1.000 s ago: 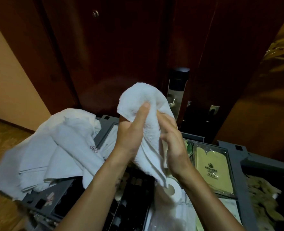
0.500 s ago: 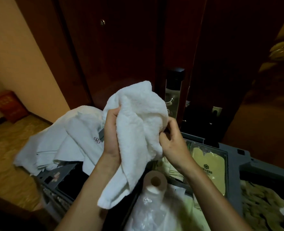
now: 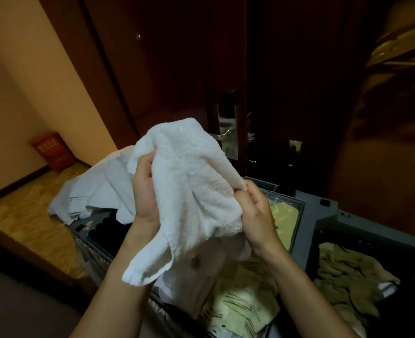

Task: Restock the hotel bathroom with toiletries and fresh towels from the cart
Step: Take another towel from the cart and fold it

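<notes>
A small white terry towel (image 3: 189, 181) hangs bunched above the grey housekeeping cart (image 3: 323, 211). My left hand (image 3: 144, 191) grips its left edge, with the fingers curled into the cloth. My right hand (image 3: 254, 211) pinches the towel's right edge at about the same height. The lower corner of the towel droops over my left forearm. Under it lies a clear plastic bag (image 3: 194, 284) that holds a toilet roll.
A heap of white linen (image 3: 96, 189) lies on the cart's left end. Yellow packaged items (image 3: 284, 218) fill a tray at the right, and crumpled olive cloths (image 3: 347, 279) a bin further right. Behind stand a dark wooden door and its metal handle (image 3: 223, 135).
Both hands have spread the towel out wider between them. The view has swung to the left, so more of the floor and wall shows.
</notes>
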A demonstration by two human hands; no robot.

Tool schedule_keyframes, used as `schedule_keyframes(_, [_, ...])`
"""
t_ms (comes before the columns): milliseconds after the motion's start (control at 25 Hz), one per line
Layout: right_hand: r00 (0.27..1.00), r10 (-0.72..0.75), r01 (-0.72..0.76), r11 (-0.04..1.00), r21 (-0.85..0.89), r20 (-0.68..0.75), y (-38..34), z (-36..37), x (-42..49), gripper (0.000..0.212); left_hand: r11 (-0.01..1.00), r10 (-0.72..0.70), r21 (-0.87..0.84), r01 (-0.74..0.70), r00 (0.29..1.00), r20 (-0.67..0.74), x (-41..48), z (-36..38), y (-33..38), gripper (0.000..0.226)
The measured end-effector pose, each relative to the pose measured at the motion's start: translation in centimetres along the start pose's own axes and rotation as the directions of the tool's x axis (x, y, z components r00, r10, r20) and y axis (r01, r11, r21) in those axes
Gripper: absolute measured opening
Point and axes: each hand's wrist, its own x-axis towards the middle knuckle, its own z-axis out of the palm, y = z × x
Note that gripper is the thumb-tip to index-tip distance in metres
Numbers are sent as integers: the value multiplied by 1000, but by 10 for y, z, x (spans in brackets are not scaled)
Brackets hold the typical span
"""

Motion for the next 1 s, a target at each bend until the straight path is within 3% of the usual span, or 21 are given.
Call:
schedule_keyframes(80, [996, -40, 39, 999, -14, -78, -2, -12, -6, 16, 998, 39, -48, -42, 998, -59, -1, 3, -8, 40])
schedule_keyframes(200, [981, -97, 85, 993, -77, -167, -6, -21, -15, 13, 971, 198, 190, -144, 932, -304, 4, -4, -28, 20])
schedule_keyframes(240, [975, -117, 97, 989, -112, -191, -7, -22, -16, 13, 967, 198, 223, -122, 911, -361, 9, -7, -35, 13])
schedule_keyframes(320, [959, -145, 98, 976, -193, -245, -9, -26, -16, 18, 971, 146, 235, -54, 907, -395, 20, -9, -49, 26])
schedule_keyframes(600, [927, -189, 70, 935, -348, -323, -19, -47, -22, 17, 953, 96, 302, -31, 974, -205, 19, 9, -84, 40])
schedule_keyframes(760, [927, -225, 116, 932, -343, -298, -28, -75, -31, 19, 896, -77, 435, 91, 996, -49, 0, 22, -109, 45])
schedule_keyframes(1000, [948, -166, 100, 966, -240, -271, -43, -158, -66, 27, 786, -153, 611, 95, 987, 43, -63, 78, -161, 60])
